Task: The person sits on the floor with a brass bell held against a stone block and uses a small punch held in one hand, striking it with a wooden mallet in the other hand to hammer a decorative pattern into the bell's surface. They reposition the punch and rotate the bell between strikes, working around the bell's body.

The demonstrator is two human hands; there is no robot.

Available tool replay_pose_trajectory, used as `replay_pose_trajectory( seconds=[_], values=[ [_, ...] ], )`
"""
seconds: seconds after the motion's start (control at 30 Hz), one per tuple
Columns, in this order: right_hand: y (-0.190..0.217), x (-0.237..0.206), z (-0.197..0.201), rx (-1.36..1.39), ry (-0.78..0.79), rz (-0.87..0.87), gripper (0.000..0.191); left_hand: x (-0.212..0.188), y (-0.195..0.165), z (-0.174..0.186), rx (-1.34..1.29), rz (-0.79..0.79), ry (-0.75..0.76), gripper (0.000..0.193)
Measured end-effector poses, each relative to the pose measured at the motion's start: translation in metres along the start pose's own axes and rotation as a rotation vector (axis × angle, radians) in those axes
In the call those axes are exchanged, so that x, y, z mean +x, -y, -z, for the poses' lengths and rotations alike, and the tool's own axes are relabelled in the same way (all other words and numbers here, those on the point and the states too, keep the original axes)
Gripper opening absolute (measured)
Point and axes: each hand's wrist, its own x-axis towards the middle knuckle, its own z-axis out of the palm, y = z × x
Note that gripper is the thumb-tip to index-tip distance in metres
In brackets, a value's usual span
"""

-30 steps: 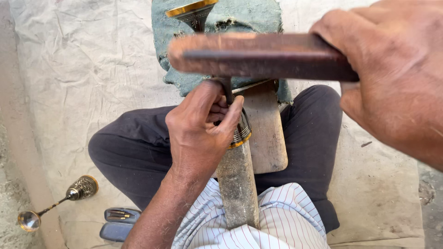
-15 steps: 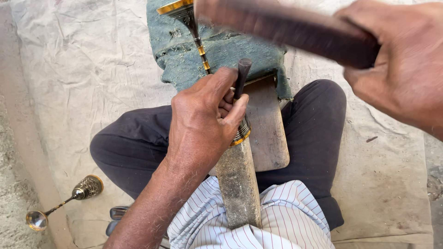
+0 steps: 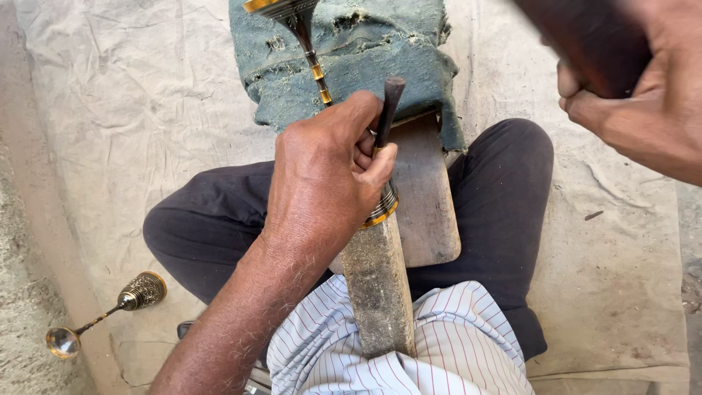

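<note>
A: Going from nine o'clock across, what lies where?

B: At eight o'clock a finished brass goblet (image 3: 110,311) lies on its side on the floor cloth (image 3: 131,110). At centre the left hand (image 3: 329,168) has its fingers closed round a dark chisel (image 3: 387,110), tip down on a brass goblet (image 3: 322,80) whose stem runs toward twelve o'clock over a green pad (image 3: 365,51), its ribbed base band on a wooden stake (image 3: 376,285).

A: How far along?

B: I judge mid-engraving; how much pattern remains is hidden.

A: The other hand?

B: The right hand (image 3: 629,102), at two o'clock, is raised, fingers wrapped on a dark wooden mallet (image 3: 585,36), blurred.
</note>
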Motion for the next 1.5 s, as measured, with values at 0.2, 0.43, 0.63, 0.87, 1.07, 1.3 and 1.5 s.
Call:
replay_pose_trajectory(
  seconds=[0.2, 0.43, 0.63, 0.87, 1.07, 1.3, 1.5],
  values=[
    [0.002, -0.008, -0.002, -0.065, 0.036, -0.205, 0.044, 0.003, -0.005, 0.0, 0.057, -0.018, 0.051, 0.024],
    [-0.007, -0.037, -0.007, 0.049, 0.124, -0.503, 0.034, 0.0, -0.01, 0.0, 0.092, -0.08, 0.075, 0.037],
    [0.005, -0.064, -0.023, 0.078, 0.011, -0.513, 0.039, 0.003, -0.014, -0.001, 0.159, -0.06, 0.205, 0.04],
    [0.032, -0.09, -0.039, 0.202, -0.082, -0.646, 0.04, 0.001, -0.015, -0.003, 0.182, -0.112, 0.241, 0.039],
    [0.021, -0.142, -0.067, 0.557, -0.219, -0.589, 0.028, 0.003, -0.016, -0.013, 0.292, -0.192, 0.262, 0.036],
    [0.005, -0.217, -0.143, 0.722, -0.058, -0.902, 0.052, -0.033, 0.014, 0.044, -0.128, -0.113, -0.019, 0.03],
    [0.027, -0.213, -0.159, 0.802, -0.313, -0.984, 0.049, -0.09, 0.077, 0.023, -0.259, 0.123, -0.181, 0.03]
  ],
)
